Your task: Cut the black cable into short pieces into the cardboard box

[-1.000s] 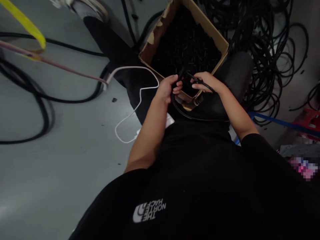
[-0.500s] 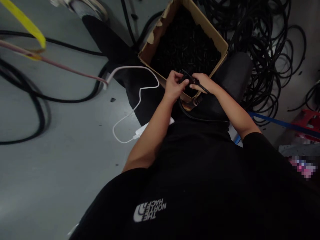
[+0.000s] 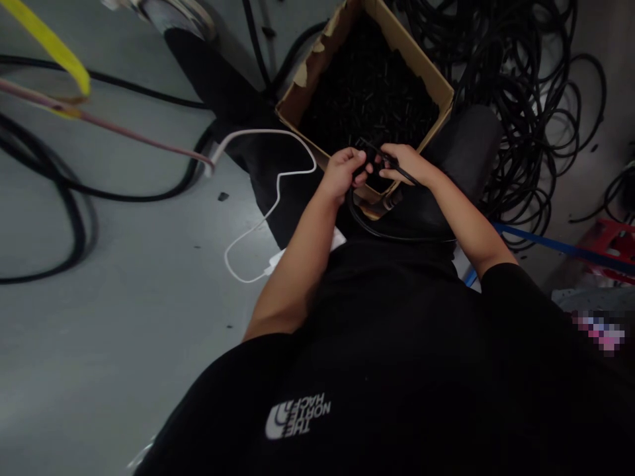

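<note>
My left hand [image 3: 343, 173] is closed, thumb and fingers pinching a black cable [image 3: 370, 229] near its end. From under that hand the cable curves down and off to the right across my lap. My right hand [image 3: 404, 162] is wrapped round a slim dark tool [image 3: 404, 174], with a thin pointed tip and a long handle; whether it is pliers or scissors I cannot tell. Both hands are close together over the near corner of a cardboard box [image 3: 444, 106]. Many short black pieces [image 3: 372, 86] fill the box. The exact contact between tool and cable is too dark to see.
A big tangle of black cables [image 3: 526, 99] lies on the floor at right. A blue strap [image 3: 546, 241] and red plastic object [image 3: 615, 241] are near it. A white charging cord [image 3: 278, 192] runs across my leg. Thick black cable [image 3: 79, 218] and a yellow strip [image 3: 54, 49] are at left.
My left hand has turned and shifted slightly down and left, its thumb now folded over the cable. The cable's loop moved a little left with it. My right hand stays nearly in place.
</note>
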{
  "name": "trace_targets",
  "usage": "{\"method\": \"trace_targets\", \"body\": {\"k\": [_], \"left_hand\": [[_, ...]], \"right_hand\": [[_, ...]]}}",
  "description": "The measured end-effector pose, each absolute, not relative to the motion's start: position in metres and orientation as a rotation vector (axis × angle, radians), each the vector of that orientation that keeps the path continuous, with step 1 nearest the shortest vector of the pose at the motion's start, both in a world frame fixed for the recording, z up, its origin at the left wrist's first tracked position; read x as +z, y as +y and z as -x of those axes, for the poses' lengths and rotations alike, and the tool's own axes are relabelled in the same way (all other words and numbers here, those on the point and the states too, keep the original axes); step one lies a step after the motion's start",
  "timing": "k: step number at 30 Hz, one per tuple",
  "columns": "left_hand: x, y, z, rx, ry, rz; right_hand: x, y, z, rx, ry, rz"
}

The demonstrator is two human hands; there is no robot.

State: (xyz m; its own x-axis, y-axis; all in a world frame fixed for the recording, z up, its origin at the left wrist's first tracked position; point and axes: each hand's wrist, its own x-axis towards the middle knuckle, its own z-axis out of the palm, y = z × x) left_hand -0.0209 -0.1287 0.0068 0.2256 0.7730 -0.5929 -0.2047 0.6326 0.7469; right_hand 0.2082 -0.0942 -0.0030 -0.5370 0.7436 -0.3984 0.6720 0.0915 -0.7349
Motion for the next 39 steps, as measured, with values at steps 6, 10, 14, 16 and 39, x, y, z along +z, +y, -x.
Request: {"method": "trace_targets", "body": {"k": [6,10,14,16,39], "left_hand": [[0.006,-0.127,0.031,0.669,1.086,-0.524],[-0.004,-0.126,0.036,0.602,1.052,-0.495],[-0.017,-0.127,0.032,0.666,1.194,-0.572],[-0.020,-0.129,0.026,0.761,1.275,-0.639],[-0.008,-0.127,0.022,0.848,1.274,-0.640]], "right_hand": [[0.004,-0.094,-0.210,1.429,-2.357,1.444],[0.008,-0.094,-0.208,1.396,-2.405,1.413],[0.014,-0.095,-0.207,1.374,-2.406,1.503],[0.011,-0.096,-0.208,1.362,-2.397,1.528],[-0.001,-0.099,-0.208,1.532,-2.086,1.595]]}}
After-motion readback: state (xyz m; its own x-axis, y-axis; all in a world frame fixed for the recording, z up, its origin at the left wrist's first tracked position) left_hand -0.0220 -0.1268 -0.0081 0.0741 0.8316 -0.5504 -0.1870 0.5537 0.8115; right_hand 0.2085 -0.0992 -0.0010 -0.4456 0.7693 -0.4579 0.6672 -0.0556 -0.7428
